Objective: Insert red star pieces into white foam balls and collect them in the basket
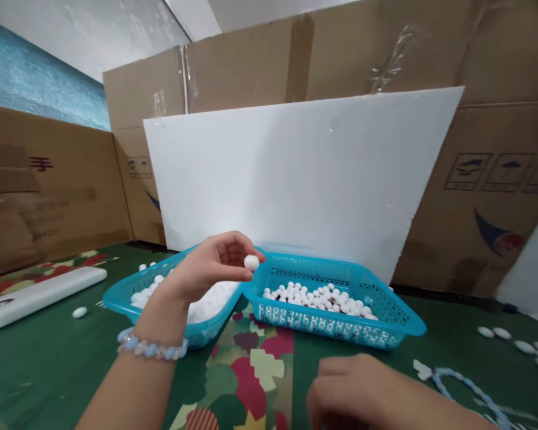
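Backdrop: cardboard boxes [49,179] wall in the desk [40,364]; a white board [296,173] leans behind the baskets.
Left hand [210,269]: fingers pinched shut on one white bead [251,261], held above the gap between the two baskets.
Right hand [363,391]: curled low on the desk, blurred; its grip cannot be told.
Baskets: left basket [121,298] piled with beads, right basket [385,310] part filled.
Handling: keep the pinch light and steady; the bead looks smooth and likely to slip.
Surface: green patterned cloth, loose beads [515,343] at right.
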Demonstrator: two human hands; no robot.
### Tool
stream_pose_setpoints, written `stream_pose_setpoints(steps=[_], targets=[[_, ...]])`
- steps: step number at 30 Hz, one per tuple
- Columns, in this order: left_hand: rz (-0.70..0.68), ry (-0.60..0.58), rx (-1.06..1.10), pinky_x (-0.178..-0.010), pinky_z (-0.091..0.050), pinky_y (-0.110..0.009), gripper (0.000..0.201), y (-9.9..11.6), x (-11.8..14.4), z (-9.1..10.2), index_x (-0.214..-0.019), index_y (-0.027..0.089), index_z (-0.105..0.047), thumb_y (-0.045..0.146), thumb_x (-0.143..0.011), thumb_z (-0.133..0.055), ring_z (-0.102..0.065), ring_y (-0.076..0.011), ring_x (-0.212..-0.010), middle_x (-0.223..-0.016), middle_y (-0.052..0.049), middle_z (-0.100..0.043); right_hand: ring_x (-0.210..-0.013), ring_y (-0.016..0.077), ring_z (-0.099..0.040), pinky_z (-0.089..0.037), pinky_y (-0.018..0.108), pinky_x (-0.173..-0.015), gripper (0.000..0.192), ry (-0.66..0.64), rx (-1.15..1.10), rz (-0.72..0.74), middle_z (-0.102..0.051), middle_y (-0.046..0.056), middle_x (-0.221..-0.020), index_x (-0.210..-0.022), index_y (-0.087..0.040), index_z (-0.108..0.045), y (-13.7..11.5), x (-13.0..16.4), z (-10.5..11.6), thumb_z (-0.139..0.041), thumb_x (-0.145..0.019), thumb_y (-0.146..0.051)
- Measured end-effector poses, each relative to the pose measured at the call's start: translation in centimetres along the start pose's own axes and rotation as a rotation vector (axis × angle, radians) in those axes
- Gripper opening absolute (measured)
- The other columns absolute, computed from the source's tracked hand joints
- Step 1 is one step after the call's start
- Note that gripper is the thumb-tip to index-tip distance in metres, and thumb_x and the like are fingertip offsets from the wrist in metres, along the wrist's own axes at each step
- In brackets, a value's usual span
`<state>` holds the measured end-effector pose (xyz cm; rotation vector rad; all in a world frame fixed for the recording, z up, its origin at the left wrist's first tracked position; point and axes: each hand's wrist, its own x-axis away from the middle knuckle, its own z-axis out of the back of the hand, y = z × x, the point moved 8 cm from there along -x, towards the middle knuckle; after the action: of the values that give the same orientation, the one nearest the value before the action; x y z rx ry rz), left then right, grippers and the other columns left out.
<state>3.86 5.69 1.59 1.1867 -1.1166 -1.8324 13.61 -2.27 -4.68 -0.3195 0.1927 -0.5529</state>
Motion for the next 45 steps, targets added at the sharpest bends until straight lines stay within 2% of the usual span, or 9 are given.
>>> stream_pose_setpoints(steps=[4,8,10,16,20,25,31,37,45], targets=[[-0.046,-0.055,0.092,-0.045,-0.038,-0.011,0.015,0.4,-0.2,-1.2,-0.060,0.015,-0.055,0.006,-0.048,-0.060,-0.048,-0.0045,-0.053,-0.064,0.002,-0.058,-0.054,0.0082,-0.050,-0.038,0.012,-0.044,0.011,0.127,0.032,-0.046,-0.052,0.002,-0.060,-0.064,-0.011,-0.063,0.1,-0.2,2.0,-0.061,-0.056,-0.004],[-0.071,-0.099,0.166,-0.045,-0.038,-0.011,0.013,0.4,-0.3,-2.4,-0.060,0.019,-0.059,0.010,-0.051,-0.060,-0.048,-0.0041,-0.051,-0.062,0.003,-0.059,-0.054,0.0076,-0.050,-0.042,0.011,-0.047,0.016,0.217,-0.089,-0.086,-0.053,0.002,-0.063,-0.069,-0.012,-0.062,0.2,0.7,3.1,-0.062,-0.054,-0.004],[-0.056,-0.125,0.186,-0.045,-0.038,-0.011,0.011,0.1,-0.5,-3.1,-0.061,0.019,-0.060,0.011,-0.053,-0.060,-0.048,-0.0040,-0.050,-0.059,0.003,-0.058,-0.057,0.0072,-0.052,-0.042,0.009,-0.051,0.018,0.230,-0.148,-0.036,-0.054,0.002,-0.066,-0.071,-0.012,-0.062,-0.2,1.3,3.5,-0.060,-0.056,-0.003],[-0.024,-0.206,0.248,-0.047,-0.041,-0.014,0.009,-0.2,-0.6,-5.4,-0.065,0.021,-0.061,0.016,-0.059,-0.057,-0.051,-0.0061,-0.051,-0.054,0.003,-0.057,-0.059,0.0067,-0.054,-0.043,0.009,-0.052,0.020,0.316,-0.284,0.290,-0.057,0.001,-0.070,-0.077,-0.024,-0.061,-2.4,3.0,5.3,-0.044,-0.074,-0.014],[-0.032,-0.255,0.302,-0.044,-0.040,-0.013,0.008,0.1,-0.5,-6.6,-0.064,0.019,-0.061,0.021,-0.056,-0.059,-0.049,-0.0053,-0.046,-0.050,0.004,-0.056,-0.057,0.0076,-0.052,-0.043,0.012,-0.051,0.014,0.443,-0.433,0.243,-0.055,-0.001,-0.062,-0.067,-0.027,-0.062,-1.7,3.9,6.6,-0.050,-0.070,-0.019],[0.000,-0.274,0.386,-0.040,-0.038,-0.012,0.011,0.3,-0.2,-7.4,-0.062,0.020,-0.057,0.012,-0.054,-0.058,-0.049,-0.0055,-0.044,-0.048,0.007,-0.054,-0.049,0.0038,-0.048,-0.041,0.008,-0.045,0.022,0.572,-0.735,0.108,-0.049,-0.005,-0.056,-0.061,-0.024,-0.061,0.8,3.9,6.8,-0.056,-0.061,-0.003],[0.013,-0.300,0.399,-0.041,-0.039,-0.014,0.014,1.0,0.4,-8.4,-0.063,0.021,-0.056,0.012,-0.053,-0.059,-0.050,-0.0068,-0.043,-0.051,0.006,-0.057,-0.056,0.0027,-0.053,-0.044,0.009,-0.053,0.031,0.696,-0.941,0.195,-0.050,-0.006,-0.063,-0.072,-0.026,-0.060,1.7,3.9,7.0,-0.049,-0.066,0.002],[0.095,-0.407,0.412,-0.045,-0.040,-0.010,0.018,1.5,1.5,-9.6,-0.061,0.020,-0.059,0.004,-0.055,-0.053,-0.051,-0.0053,-0.049,-0.054,0.006,-0.058,-0.065,0.0026,-0.051,-0.043,0.008,-0.060,0.035,0.768,-0.914,0.268,-0.051,-0.007,-0.069,-0.076,-0.029,-0.057,0.7,4.4,7.1,-0.046,-0.068,0.003],[0.062,-0.447,0.334,-0.049,-0.041,-0.010,0.018,1.3,1.8,-9.8,-0.064,0.018,-0.059,0.004,-0.059,-0.050,-0.052,-0.0052,-0.053,-0.056,0.004,-0.059,-0.066,0.0019,-0.050,-0.042,0.007,-0.060,0.037,0.779,-0.914,0.260,-0.050,-0.008,-0.071,-0.074,-0.029,-0.055,0.4,4.4,7.1,-0.044,-0.067,0.005]])
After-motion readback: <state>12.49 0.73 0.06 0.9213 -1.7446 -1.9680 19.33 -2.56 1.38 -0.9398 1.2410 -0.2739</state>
